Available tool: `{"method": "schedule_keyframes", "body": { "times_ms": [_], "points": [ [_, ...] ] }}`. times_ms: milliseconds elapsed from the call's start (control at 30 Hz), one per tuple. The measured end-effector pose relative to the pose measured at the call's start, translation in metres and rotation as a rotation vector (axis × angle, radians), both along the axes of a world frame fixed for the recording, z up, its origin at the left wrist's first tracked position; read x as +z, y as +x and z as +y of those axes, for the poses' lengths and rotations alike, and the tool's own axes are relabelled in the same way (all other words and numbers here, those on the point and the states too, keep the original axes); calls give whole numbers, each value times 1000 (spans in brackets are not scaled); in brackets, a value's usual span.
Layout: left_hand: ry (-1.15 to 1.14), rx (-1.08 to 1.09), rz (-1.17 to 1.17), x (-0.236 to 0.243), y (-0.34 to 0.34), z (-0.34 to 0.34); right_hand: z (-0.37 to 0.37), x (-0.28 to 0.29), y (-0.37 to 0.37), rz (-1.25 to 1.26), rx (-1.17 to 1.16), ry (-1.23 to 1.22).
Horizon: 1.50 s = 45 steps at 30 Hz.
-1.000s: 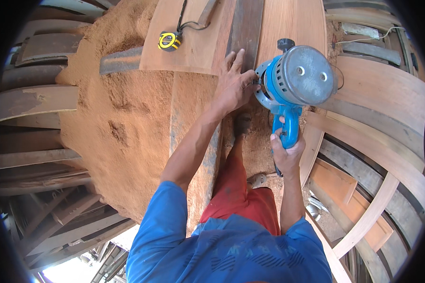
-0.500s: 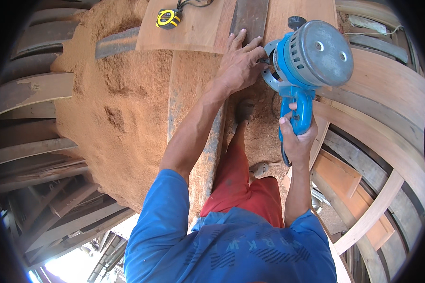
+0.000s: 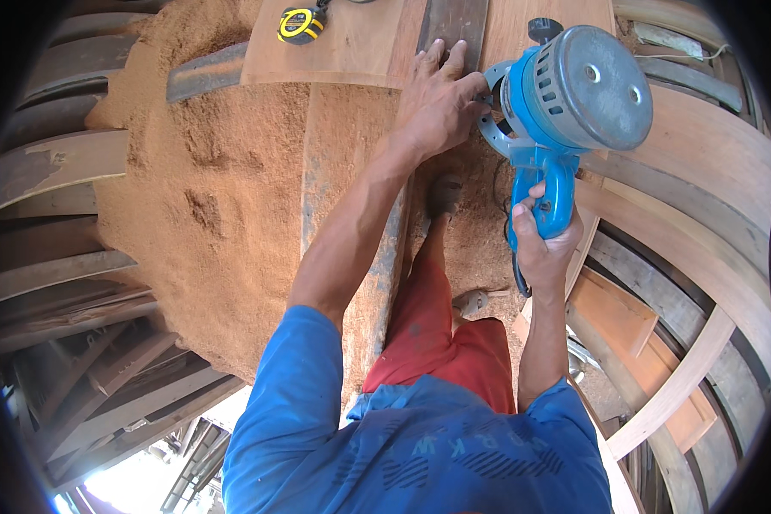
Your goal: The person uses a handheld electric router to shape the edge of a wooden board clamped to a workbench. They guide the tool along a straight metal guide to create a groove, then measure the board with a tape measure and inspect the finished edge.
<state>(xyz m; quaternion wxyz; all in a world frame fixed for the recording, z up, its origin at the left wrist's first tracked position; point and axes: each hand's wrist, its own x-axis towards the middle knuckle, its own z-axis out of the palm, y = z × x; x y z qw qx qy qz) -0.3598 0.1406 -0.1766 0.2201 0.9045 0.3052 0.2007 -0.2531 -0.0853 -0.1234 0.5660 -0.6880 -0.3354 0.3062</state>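
Note:
My right hand (image 3: 546,244) is closed around the loop handle of a blue electric router (image 3: 535,120). The router lies tipped on its side in the air, with its round grey motor cap turned up and right and its ring-shaped base facing left. My left hand (image 3: 441,107) reaches to that base. Two of its fingers stretch over a dark strip of wood (image 3: 454,26), while those nearest the router are bent together at the base opening; whatever is between them is hidden. Beneath both hands, a sawdust-covered plank (image 3: 351,163) runs toward me.
A yellow and black tape measure (image 3: 301,26) rests on a reddish board (image 3: 351,47) at the far left. Sawdust (image 3: 223,188) is heaped left of the plank. Stacked timber (image 3: 60,171) lines the left side, and long boards (image 3: 694,146) lie at right. A power cord (image 3: 520,278) hangs from the router's handle.
The router has shifted slightly right and a little nearer me, its motor cap tilting further to the right. My left hand has moved a little, still at the base.

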Motion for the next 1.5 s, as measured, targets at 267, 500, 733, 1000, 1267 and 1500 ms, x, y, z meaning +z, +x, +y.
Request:
{"method": "schedule_keyframes", "body": {
  "times_ms": [267, 500, 733, 1000, 1267, 1500],
  "points": [
    [24, 5, 22, -1, 1, 2, 3, -1, 0, -9, -3, 11],
    [43, -3, 25, -4, 2, 5, 6, 2, -1, 1, -2, 6],
    [34, 15, 30, -4, 5, 4, 8, 1, 0, 8, -8, 13],
    [23, 35, 20, -6, 7, 4, 9, -5, 3, -23, -16, 12],
    [35, 46, 21, -6, 11, 6, 13, -4, 4, 17, -24, 27],
    [36, 68, 7, -10, 15, 8, 17, -5, 5, 3, -18, 33]
  ]
}}
